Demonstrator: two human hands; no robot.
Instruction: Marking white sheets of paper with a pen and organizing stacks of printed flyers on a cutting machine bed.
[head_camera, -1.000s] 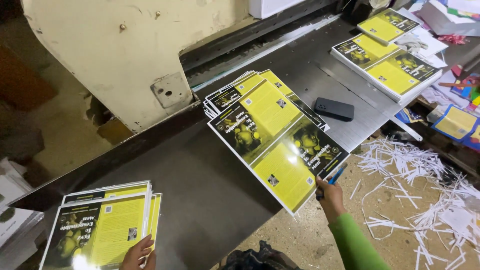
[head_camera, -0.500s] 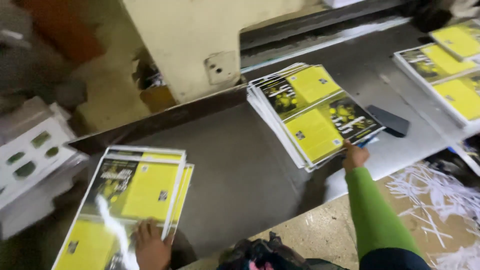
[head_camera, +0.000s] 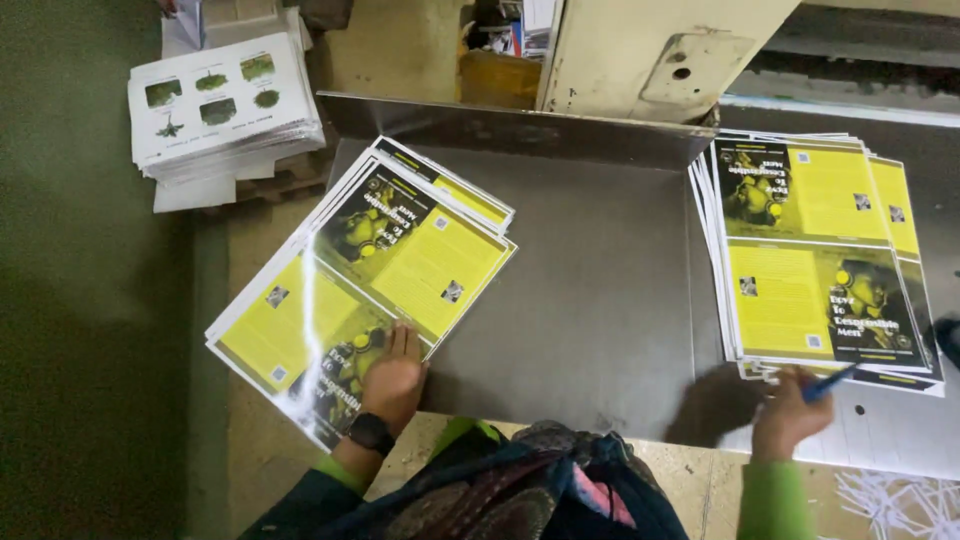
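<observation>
On grey table, yellow-black printed sheets, left hand atop.

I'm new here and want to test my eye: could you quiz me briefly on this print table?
1. True or false: the left hand rests on the left stack.
2. What does the right hand hold? A pen, B scissors, C phone.
3. Fill in: the white sheets lie at the far ____.

Key:
1. True.
2. A, a blue pen, by the right stack.
3. Left.
</observation>
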